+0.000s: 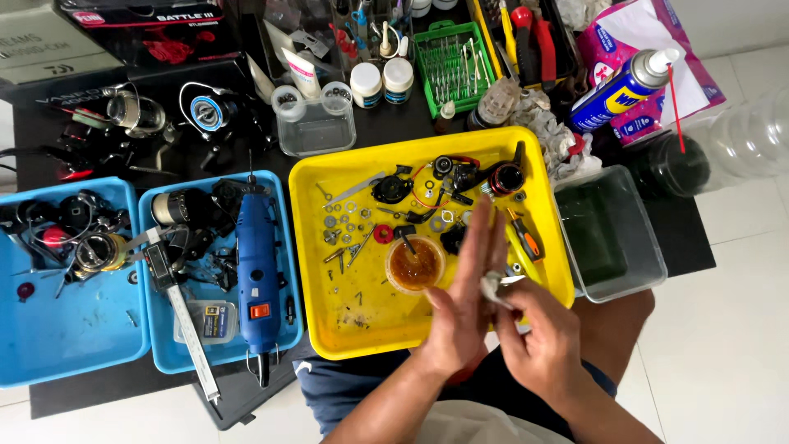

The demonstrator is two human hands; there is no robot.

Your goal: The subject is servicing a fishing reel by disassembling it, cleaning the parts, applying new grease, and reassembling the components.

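- A person's left hand (464, 300) is held flat and open over the front right of a yellow tray (345, 321), fingers straight and pointing away, gripping nothing.
- The right hand (538, 333) is curled around a small white rag (491, 286) and presses it against the left hand's palm edge; a thin metal part sticks out beside the rag, too small to identify.
- Just left of the hands, inside the tray, stands a small round cup (415, 263) of amber grease with a brush handle resting in it.
- Scattered across the tray lie washers, screws and small springs (345, 226), a red ring (383, 233), and black reel parts (460, 177) along the far side.
- A yellow-handled tool (522, 247) lies in the tray beside the left fingertips.
- To the right of the tray sits a clear tub (649, 247) holding dark green liquid.
- Left of the tray, a blue tray (164, 345) carries a blue rotary tool (256, 275), a caliper (185, 316) and reel pieces.
- A second blue tray (57, 345) at the far left holds more reel parts.
- At the back of the dark table, a blue and yellow spray can (620, 90) lies tilted near a green bit rack (452, 57) and two white jars (382, 80).
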